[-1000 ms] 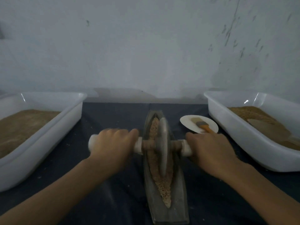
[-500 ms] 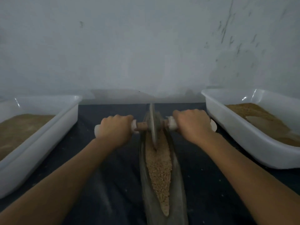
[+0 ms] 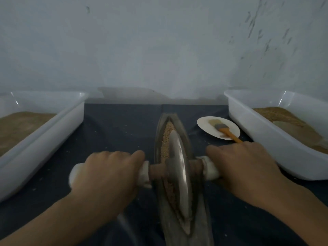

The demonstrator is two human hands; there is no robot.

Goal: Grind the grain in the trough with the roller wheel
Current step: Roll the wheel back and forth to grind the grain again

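Since the previous frame the roller wheel has travelled from the trough's far end toward its near half. Left hand and right hand each grip a white axle handle. Grain lies exposed beyond. Dark cloth separates trough from both bins; plate with brush sits far right.

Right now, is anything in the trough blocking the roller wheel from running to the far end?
Nothing visible does. Ahead of the roller wheel, the trough holds only grain. The plate with the brush lies outside it, to the right.
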